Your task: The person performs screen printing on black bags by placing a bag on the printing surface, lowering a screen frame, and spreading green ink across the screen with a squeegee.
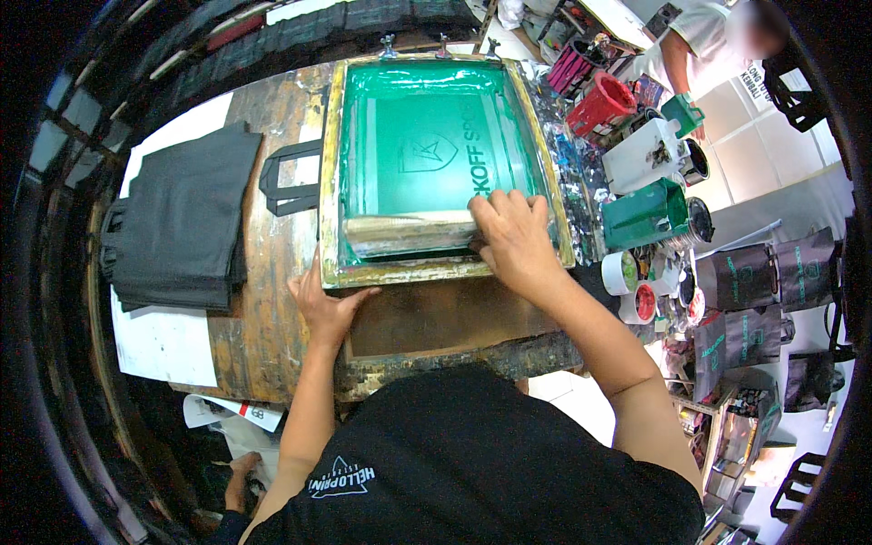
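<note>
A screen-printing frame (559,213) with a yellowish, paint-stained wooden rim lies on the worktable, its mesh (391,104) coated in green ink. A shield emblem and lettering show through the mesh. My right hand (516,238) is closed round the right end of a squeegee (400,233) with a pale wooden handle, which lies across the near part of the mesh. With thumb and fingers spread along two sides, my left hand (324,307) holds the frame's near left corner. From under the frame's left side stick out black tote bag handles (295,180); the rest of that bag is hidden.
A stack of black bags (186,222) lies at left on the stained table (282,341). Hinge clamps (442,45) stand behind the frame. Ink containers, including a red bucket (601,103) and green tub (647,216), crowd the right. A person (695,45) stands far right; printed bags (740,277) hang nearer.
</note>
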